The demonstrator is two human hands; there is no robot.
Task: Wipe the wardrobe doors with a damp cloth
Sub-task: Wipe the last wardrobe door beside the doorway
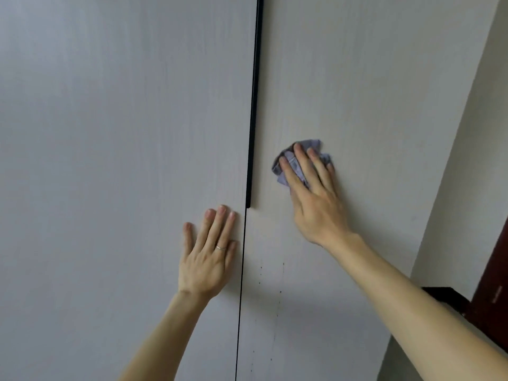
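Observation:
Two pale grey wardrobe doors fill the view, the left door (110, 160) and the right door (371, 92), split by a thin dark gap. A long black handle strip (254, 105) runs down the right door's inner edge. My right hand (313, 193) presses a crumpled lilac cloth (309, 145) flat against the right door, fingers straight over it, just right of the handle's lower end. My left hand (209, 257) rests flat on the left door beside the gap, fingers spread, a ring on one finger.
A white wall (472, 160) adjoins the wardrobe on the right. A dark red-brown piece of furniture (492, 284) with a black bracket (445, 298) stands at the lower right edge. Small dark specks dot the right door below my right wrist.

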